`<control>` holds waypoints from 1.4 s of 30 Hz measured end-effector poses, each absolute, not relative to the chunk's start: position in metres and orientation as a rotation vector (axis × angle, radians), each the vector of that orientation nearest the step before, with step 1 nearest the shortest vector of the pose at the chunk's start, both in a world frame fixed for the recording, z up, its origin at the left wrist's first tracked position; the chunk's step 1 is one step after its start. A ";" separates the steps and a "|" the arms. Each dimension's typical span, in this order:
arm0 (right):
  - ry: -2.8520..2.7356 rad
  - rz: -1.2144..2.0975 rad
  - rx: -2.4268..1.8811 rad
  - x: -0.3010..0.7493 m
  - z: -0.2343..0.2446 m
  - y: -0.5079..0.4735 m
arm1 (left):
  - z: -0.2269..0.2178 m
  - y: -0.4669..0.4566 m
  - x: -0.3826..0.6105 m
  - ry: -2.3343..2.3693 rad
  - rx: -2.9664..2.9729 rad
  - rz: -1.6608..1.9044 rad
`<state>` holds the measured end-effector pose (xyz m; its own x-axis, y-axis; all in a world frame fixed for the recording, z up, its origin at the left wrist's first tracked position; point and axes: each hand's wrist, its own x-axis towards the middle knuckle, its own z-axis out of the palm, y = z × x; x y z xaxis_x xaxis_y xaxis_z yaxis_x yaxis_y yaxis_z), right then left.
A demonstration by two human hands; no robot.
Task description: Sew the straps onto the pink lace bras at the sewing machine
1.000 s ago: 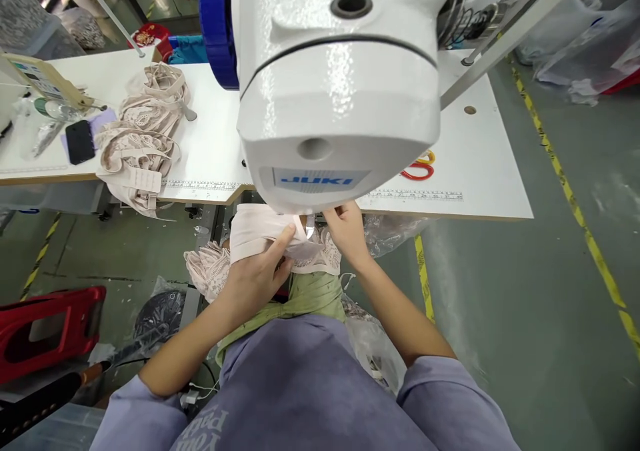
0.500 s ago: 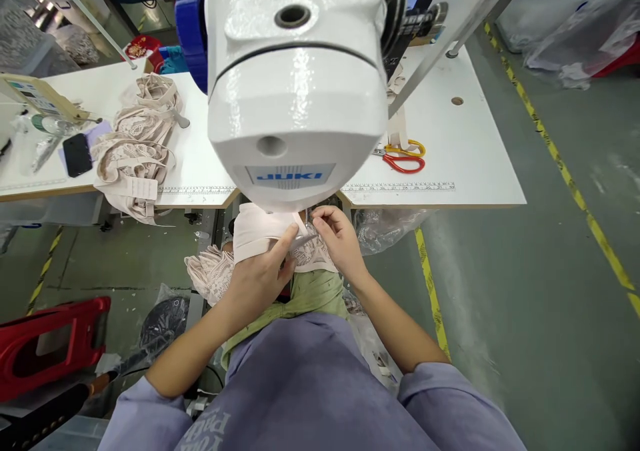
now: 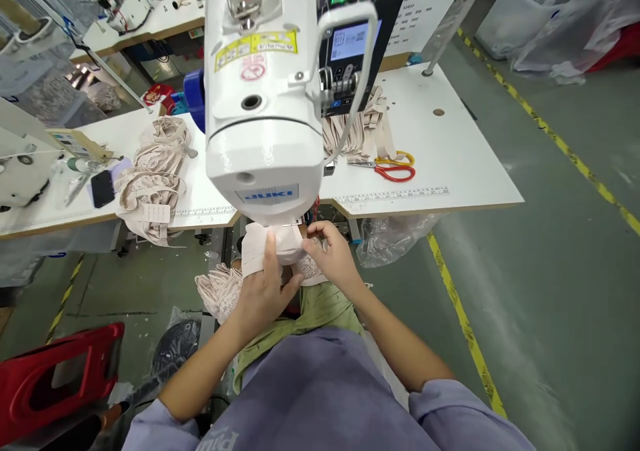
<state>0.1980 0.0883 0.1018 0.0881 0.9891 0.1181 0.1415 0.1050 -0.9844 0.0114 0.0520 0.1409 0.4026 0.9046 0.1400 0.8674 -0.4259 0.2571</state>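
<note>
A pale pink bra (image 3: 287, 243) with a smooth cup and lace lies under the head of a white sewing machine (image 3: 265, 161). My left hand (image 3: 265, 297) grips its left part, with the index finger stretched along the cloth and the thumb at the lower edge. At the cup's right edge, my right hand (image 3: 330, 254) pinches the cloth between thumb and fingers. The machine head hides the needle area from above. Below my left wrist hangs a bunch of pale lace pieces (image 3: 220, 289).
Left on the table sit a heap of pale bras (image 3: 155, 167) and a black phone (image 3: 103, 189). To the right lie fabric strips (image 3: 353, 134) and red-and-yellow-handled scissors (image 3: 395, 167). A control screen (image 3: 350, 44) stands behind them. A red stool (image 3: 60, 364) is at lower left.
My view has tilted up, showing more of the machine and its screen. The bra's smooth cup is turned flatter under the machine head, and my left index finger now points forward along it.
</note>
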 end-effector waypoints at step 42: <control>-2.053 0.401 -1.132 0.240 0.119 0.000 | 0.130 0.048 0.005 0.608 2.845 1.087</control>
<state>0.2400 0.0002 0.1194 -0.3325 0.8242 0.4585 0.5911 0.5609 -0.5797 0.0046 0.0480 0.1304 0.6787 0.3711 0.6338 0.3461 -0.9227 0.1697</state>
